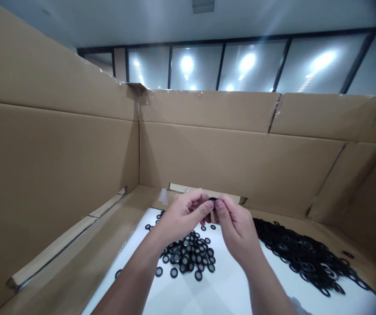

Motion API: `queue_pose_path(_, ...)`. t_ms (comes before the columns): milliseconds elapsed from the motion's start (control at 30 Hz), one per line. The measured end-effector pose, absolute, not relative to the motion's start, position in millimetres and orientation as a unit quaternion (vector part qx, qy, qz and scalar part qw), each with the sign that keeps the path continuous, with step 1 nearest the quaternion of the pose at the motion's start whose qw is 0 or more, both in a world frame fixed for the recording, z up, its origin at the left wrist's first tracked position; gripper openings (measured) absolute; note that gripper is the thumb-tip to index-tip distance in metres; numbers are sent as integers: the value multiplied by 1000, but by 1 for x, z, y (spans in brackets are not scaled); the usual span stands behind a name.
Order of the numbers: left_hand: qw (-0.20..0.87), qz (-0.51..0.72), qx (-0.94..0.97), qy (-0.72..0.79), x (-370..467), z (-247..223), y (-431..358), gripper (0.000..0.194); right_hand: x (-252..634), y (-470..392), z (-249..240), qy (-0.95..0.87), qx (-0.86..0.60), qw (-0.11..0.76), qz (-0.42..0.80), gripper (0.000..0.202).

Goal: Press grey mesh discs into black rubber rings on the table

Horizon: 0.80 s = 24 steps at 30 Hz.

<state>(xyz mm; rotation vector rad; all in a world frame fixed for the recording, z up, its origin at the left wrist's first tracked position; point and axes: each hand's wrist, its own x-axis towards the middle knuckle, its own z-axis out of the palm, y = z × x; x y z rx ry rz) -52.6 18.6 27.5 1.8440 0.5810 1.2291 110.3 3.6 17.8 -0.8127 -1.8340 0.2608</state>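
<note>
Black part point(212, 199) is pinched in the fingers of left hand point(191, 209) and right hand point(235, 221) above the worktop point(222, 280); discs point(188, 253) are heaped mid-worktop, rings point(306, 256) at its right edge.

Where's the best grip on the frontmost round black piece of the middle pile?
Pinch opposite edges of the frontmost black piece, probably from above and the near side. It appears to lie flat on the white surface, its near rim exposed, with the rest of the middle pile beyond it.
</note>
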Motion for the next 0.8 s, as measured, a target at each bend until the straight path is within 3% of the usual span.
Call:
queue_pose_path(133,305,400,835,224,-63,30,15,37,131,0,24,-826,-326,438,141,40)
queue_pose_path(300,298,392,844,211,-63,29,16,44,142,-1,27,-843,-321,383,199,45)
queue_pose_path(533,282,528,760,253,-48,17,24,44,113,5,13,-725,-349,555,211,43)
queue_pose_path(800,316,561,728,237,-31,11,21,43,91,8,-1,-669,-365,634,136,40)
